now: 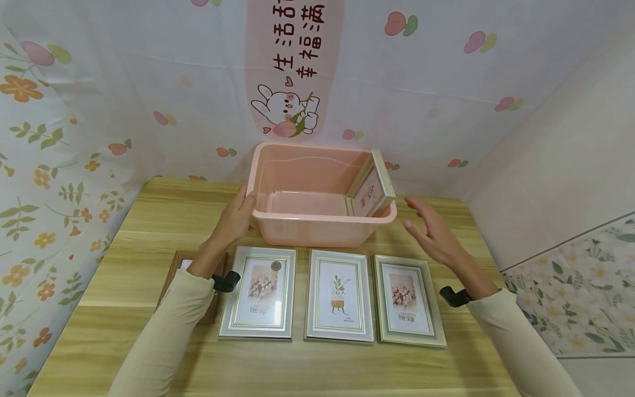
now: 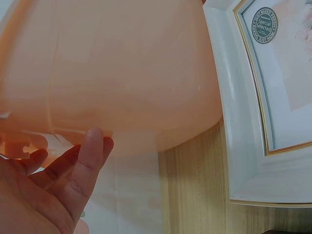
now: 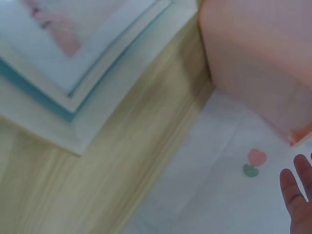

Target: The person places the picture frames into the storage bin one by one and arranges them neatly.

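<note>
A pink plastic basin (image 1: pixel 307 229) stands at the back of the table. My left hand (image 1: pixel 235 218) grips its left end at the rim; in the left wrist view the fingers (image 2: pixel 90 156) meet the basin's outer wall below the rim. My right hand (image 1: pixel 434 234) is off the basin's right end, fingers spread and holding nothing. Inside the basin, a picture frame (image 1: pixel 369 193) leans upright against the right end, with another frame edge beside it. In front lie three light picture frames in a row: left (image 1: pixel 260 292), middle (image 1: pixel 339 298) and right (image 1: pixel 410 300).
A brown wooden frame (image 1: pixel 171 275) lies at the left, partly hidden under my left forearm. Behind the wooden table (image 1: pixel 278 369) hangs a printed cloth (image 1: pixel 198 82), close to the basin's back. A wall (image 1: pixel 550 193) rises on the right.
</note>
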Motion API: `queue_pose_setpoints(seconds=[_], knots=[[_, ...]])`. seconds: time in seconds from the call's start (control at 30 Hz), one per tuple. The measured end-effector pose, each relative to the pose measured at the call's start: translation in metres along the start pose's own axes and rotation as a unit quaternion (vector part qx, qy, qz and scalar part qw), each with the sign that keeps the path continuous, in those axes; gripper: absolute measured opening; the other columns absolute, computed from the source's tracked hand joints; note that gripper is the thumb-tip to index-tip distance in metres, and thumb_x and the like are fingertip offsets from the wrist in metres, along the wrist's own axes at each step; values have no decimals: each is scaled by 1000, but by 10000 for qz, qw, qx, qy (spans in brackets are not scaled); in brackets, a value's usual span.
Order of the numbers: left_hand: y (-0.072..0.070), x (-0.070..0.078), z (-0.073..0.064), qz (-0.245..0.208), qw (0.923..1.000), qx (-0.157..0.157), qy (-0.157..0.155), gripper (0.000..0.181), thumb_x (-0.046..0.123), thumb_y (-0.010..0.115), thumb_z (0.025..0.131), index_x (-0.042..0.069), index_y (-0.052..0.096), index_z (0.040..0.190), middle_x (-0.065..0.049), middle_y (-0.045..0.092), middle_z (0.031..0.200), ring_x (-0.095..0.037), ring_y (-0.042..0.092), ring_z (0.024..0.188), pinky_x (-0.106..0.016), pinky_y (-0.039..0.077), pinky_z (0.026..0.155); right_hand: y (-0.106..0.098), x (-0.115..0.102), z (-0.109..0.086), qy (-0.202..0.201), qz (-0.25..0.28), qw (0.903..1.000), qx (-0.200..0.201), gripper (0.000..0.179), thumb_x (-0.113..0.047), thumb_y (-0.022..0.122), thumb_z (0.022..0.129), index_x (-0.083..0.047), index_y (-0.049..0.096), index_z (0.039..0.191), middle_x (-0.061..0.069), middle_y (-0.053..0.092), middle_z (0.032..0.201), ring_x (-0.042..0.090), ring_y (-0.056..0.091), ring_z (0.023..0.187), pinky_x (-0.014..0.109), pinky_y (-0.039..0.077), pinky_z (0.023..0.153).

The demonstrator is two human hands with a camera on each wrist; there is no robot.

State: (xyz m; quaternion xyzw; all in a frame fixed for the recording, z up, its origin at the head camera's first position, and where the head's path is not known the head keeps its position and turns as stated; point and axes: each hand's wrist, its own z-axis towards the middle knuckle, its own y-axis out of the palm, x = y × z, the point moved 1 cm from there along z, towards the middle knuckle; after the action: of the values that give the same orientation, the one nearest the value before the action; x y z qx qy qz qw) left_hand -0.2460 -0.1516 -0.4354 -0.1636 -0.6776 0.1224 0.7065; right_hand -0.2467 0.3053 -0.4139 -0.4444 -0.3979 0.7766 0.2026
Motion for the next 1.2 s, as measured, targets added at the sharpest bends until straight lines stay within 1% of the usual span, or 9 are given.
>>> queue_pose_setpoints(seconds=[0.13, 0.27, 0.4, 0.53, 0.7, 0.83, 0.97, 1.1, 1.2], knots=[[0, 0, 0, -10, 10000, -4, 18, 54, 43, 27, 106, 15, 32, 152, -26, 52, 132, -38, 56, 103, -53, 58, 66, 0, 8, -9, 167, -153, 9994, -258, 58, -20, 57, 100, -2, 35, 150, 23, 42, 149, 43, 41, 133, 64, 37, 104], [0, -2, 0, -16, 10000, -22, 12, 56, 44, 27, 106, 16, 28, 154, -26, 50, 137, -39, 55, 106, -54, 58, 67, -1, 15, -16, 243, -321, 9980, -479, 59, -23, 58, 100, -3, 36, 151, 24, 43, 148, 45, 41, 134, 67, 36, 103], [-1, -2, 0, -16, 10000, -30, 15, 56, 45, 26, 106, 16, 28, 155, -26, 49, 137, -39, 55, 106, -55, 58, 67, -2, 20, -23, 391, -338, 9964, -675, 60, -25, 59, 99, -5, 36, 151, 23, 42, 150, 45, 39, 136, 68, 35, 104], [-1, -2, 0, -10, 10000, -36, 36, 56, 44, 26, 106, 15, 29, 154, -26, 50, 136, -39, 55, 105, -55, 58, 67, -1, 24, -31, 606, -377, 9927, -971, 62, -31, 59, 99, -7, 36, 152, 22, 39, 152, 46, 35, 138, 71, 31, 105], [-1, 0, 0, 12, 10000, 2, 35, 55, 44, 27, 106, 15, 30, 153, -26, 51, 135, -39, 56, 103, -54, 58, 65, 6, 32, -40, 685, -519, 9867, -1379, 64, -35, 60, 98, -7, 38, 151, 22, 40, 151, 46, 34, 139, 71, 30, 106], [-1, 0, 0, 3, 10000, 11, 44, 55, 42, 27, 106, 14, 31, 153, -27, 51, 134, -39, 56, 102, -55, 58, 65, 12, 38, -46, 829, -471, 9827, -1587, 68, -39, 63, 97, -6, 38, 151, 22, 40, 151, 46, 34, 139, 69, 30, 108], [-1, 0, 1, 15, 10000, -13, 72, 55, 42, 26, 106, 14, 30, 153, -27, 51, 133, -39, 56, 102, -54, 58, 65, 16, 42, -50, 990, -338, 9793, -1734, 73, -42, 64, 95, -6, 35, 152, 21, 39, 152, 45, 32, 140, 69, 28, 109], [-1, -1, 1, 8, 10000, -8, 89, 55, 42, 26, 106, 13, 30, 153, -27, 51, 133, -39, 56, 102, -54, 58, 65, 18, 45, -53, 1047, -182, 9774, -1825, 77, -41, 66, 94, -4, 33, 153, 22, 39, 153, 45, 32, 140, 68, 28, 109], [0, -2, 2, 13, 10000, 7, 97, 56, 43, 26, 106, 13, 30, 153, -27, 52, 133, -39, 56, 101, -55, 58, 65, 19, 47, -54, 1158, -44, 9741, -1941, 80, -41, 69, 92, -3, 32, 153, 22, 39, 152, 46, 32, 140, 68, 29, 109]])
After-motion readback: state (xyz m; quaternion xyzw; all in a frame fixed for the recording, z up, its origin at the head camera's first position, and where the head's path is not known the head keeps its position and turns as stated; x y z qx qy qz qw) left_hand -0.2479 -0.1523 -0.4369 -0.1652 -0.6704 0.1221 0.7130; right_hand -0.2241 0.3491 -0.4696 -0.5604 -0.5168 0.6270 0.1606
